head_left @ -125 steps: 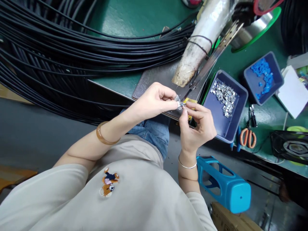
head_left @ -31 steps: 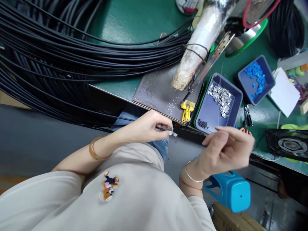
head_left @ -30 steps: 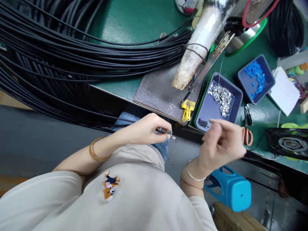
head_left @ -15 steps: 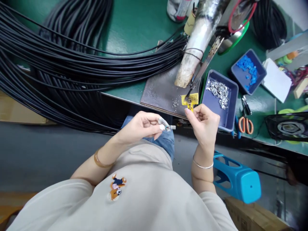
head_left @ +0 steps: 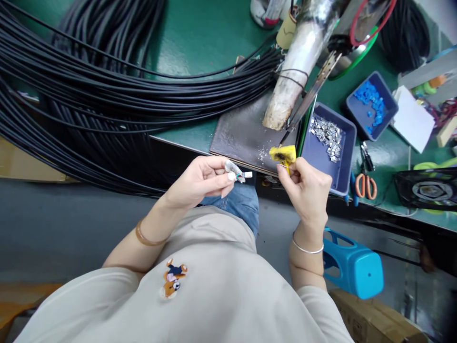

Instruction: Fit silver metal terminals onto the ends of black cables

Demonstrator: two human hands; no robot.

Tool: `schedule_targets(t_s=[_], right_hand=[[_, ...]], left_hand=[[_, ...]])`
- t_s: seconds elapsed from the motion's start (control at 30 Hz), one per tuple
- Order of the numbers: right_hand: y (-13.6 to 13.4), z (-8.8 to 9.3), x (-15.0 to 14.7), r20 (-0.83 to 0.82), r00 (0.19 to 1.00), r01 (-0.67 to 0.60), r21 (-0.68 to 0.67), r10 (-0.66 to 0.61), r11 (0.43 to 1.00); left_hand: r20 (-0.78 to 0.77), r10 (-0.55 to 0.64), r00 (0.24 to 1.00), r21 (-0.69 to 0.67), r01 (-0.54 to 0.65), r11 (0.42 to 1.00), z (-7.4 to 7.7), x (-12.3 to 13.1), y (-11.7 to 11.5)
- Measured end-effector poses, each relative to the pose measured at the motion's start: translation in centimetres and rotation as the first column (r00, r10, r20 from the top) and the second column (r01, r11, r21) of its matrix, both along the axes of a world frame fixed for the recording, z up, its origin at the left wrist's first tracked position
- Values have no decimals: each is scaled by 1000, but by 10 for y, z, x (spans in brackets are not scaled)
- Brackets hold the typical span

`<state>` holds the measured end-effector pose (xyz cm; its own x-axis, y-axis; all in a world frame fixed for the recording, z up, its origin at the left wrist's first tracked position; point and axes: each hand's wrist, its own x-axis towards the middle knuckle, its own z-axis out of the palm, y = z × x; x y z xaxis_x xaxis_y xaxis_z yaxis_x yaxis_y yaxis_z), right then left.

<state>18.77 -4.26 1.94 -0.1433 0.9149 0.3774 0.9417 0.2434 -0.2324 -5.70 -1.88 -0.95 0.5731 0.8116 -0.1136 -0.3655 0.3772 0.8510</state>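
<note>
My left hand (head_left: 207, 180), with whitish covers on the fingertips, pinches a small metal connector (head_left: 247, 175) with thin coloured wires behind it. The connector's end points right, past the fingers. My right hand (head_left: 306, 183) is closed on a yellow holder (head_left: 283, 154) with a dark, scorched-looking patch on it; its exact kind I cannot make out. Just above that holder is the dark tip of a rod (head_left: 284, 137), which slants down from a metal strip. A brown board (head_left: 239, 131) with small silvery crumbs lies behind both hands.
Thick bundles of black cable (head_left: 143, 95) cover the left of the green table (head_left: 200, 38). A wrapped tube (head_left: 285, 95) leans over the board. On the right are a bin of metal parts (head_left: 341, 164), a blue-parts bin (head_left: 391, 107), orange-handled scissors (head_left: 366, 186) and a blue stool (head_left: 364, 269).
My left hand has moved slightly up and left with the connector. My right hand has shifted a little right, and the yellow holder has tilted, showing its dark patch.
</note>
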Motion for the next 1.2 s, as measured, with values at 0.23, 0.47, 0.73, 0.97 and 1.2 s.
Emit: schedule_targets(t_s=[0.23,0.47,0.73,0.97,1.2], right_hand=[[12,-13,12,21,981,195,-23,-194,981],[2,-12,-2,-599,800,277,316,-36,907],[-7,-26,-19,-402,903,-5,341,151,940],[4,-29,-20,-334,930,-27,362,157,932],[6,-27,-22,-367,922,17,347,119,938]], left_hand=[[-82,27,996,107,-19,994,9,23,10],[-193,100,976,168,-68,984,9,58,24],[-184,157,970,223,-115,968,11,70,32],[-154,171,973,184,-142,973,8,76,37],[-186,171,967,166,-141,976,9,76,40]])
